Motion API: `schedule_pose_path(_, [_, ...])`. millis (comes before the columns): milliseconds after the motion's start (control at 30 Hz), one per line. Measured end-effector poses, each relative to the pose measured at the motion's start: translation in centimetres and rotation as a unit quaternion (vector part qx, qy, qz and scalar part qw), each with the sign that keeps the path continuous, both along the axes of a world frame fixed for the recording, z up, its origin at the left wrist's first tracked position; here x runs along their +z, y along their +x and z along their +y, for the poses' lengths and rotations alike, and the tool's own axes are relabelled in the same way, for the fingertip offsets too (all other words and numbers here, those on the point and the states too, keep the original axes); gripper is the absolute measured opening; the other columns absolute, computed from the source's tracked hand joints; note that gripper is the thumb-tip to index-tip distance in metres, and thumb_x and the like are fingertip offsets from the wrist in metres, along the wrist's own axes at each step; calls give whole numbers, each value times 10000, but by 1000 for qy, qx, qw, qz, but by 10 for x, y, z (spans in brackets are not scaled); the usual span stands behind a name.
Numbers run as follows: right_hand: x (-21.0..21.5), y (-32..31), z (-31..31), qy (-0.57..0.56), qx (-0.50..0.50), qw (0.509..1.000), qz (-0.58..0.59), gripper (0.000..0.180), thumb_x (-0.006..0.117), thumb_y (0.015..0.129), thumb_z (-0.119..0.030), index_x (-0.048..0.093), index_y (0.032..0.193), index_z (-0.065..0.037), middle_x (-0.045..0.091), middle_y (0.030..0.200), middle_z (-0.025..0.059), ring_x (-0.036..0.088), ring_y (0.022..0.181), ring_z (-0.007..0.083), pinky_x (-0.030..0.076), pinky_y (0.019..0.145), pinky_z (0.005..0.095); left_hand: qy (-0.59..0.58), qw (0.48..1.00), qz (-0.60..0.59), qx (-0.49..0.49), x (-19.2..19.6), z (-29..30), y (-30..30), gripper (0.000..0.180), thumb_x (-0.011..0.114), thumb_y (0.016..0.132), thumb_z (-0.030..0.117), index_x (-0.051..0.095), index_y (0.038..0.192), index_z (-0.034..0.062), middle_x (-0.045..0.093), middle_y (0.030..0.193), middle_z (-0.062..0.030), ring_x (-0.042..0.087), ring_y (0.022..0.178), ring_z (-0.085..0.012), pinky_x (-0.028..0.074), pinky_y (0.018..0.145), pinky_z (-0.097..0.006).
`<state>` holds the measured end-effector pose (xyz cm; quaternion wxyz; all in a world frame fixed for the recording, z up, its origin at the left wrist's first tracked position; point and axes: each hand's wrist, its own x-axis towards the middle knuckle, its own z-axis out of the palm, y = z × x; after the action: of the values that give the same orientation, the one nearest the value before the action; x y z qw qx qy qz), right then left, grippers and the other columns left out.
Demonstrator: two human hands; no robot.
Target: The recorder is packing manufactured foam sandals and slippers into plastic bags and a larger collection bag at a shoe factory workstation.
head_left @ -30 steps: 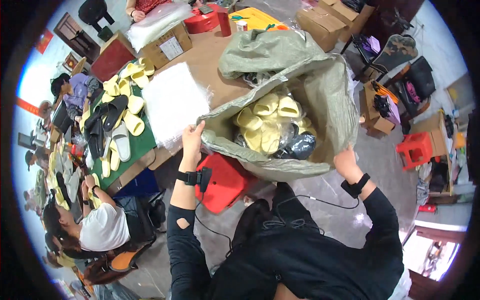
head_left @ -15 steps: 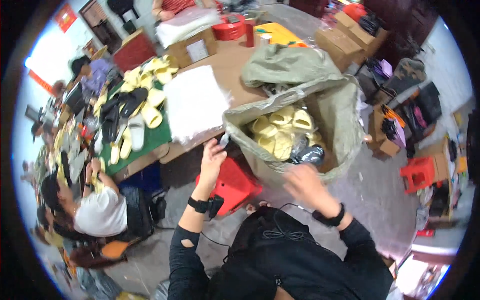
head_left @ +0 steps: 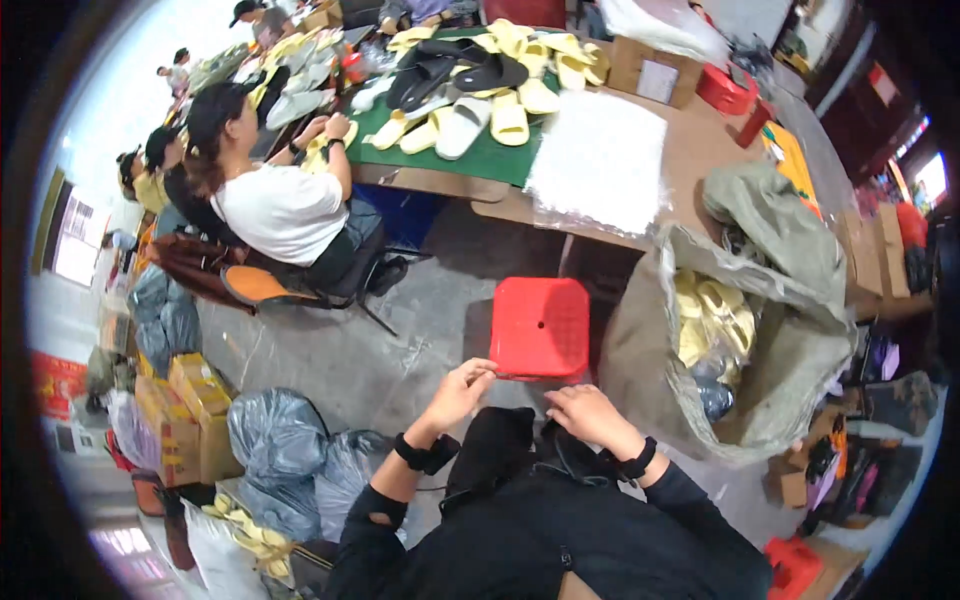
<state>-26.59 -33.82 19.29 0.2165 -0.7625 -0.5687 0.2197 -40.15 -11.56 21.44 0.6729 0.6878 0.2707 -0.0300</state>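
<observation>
Both hands at the red stool (head_left: pixel 541 327): left hand (head_left: pixel 458 392) pinches its near edge, right hand (head_left: pixel 585 414) loosely curled just below it, empty; sack (head_left: pixel 640 370) beside stool remains full of slippers (head_left: pixel 712 310).

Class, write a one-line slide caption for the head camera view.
Left hand touches the red plastic stool, right hand just behind it, beside an open sack of yellow slippers.

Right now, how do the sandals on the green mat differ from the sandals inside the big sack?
The sandals on the green mat lie spread out in the open, in yellow, white and black. The sandals in the sack are heaped together, all pale yellow, partly hidden by the sack wall. The mat ones sit on the table; the sack stands on the floor. Both lots look like soft slip-ons.
</observation>
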Motion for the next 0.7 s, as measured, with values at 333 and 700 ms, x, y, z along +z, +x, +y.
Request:
schedule_pose_path(333, [-50,-18,158,-259,53,963,49,447,563,846,-377,529,1179,-81,628,967,157,605,899,339,472,762,450,210,960,-117,-143,9,93,4,211,547,876,133,574,1062,37,613,951,-159,602,854,-322,479,737,-363])
schedule_pose_path(700, [-119,-57,227,-174,-280,922,203,428,566,842,-354,549,1144,-50,613,1075,182,589,993,332,468,818,403,259,851,69,-451,-162,334,-66,357,471,893,313,549,1145,71,596,1044,-238,561,991,-391,441,826,-462])
